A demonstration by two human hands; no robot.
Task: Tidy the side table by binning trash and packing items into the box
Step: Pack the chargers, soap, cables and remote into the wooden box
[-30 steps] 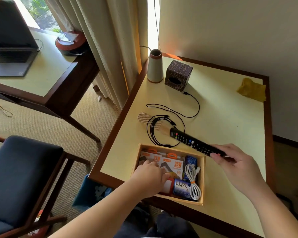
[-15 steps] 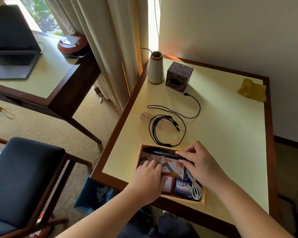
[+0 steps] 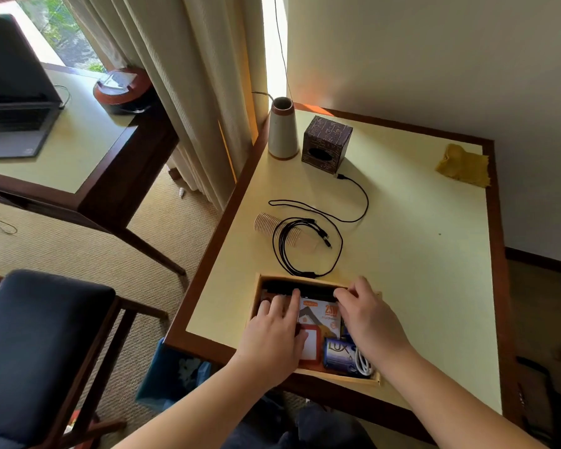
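Both hands were in the wooden box at the near edge of the side table. The remote control lay along the box's far wall. The left hand rested flat, fingers straight, its fingertips reaching the remote over the orange charger packs. The right hand seemed to pinch the remote's right end, though the grip was partly hidden. Behind the box, the black cable lay coiled over a comb.
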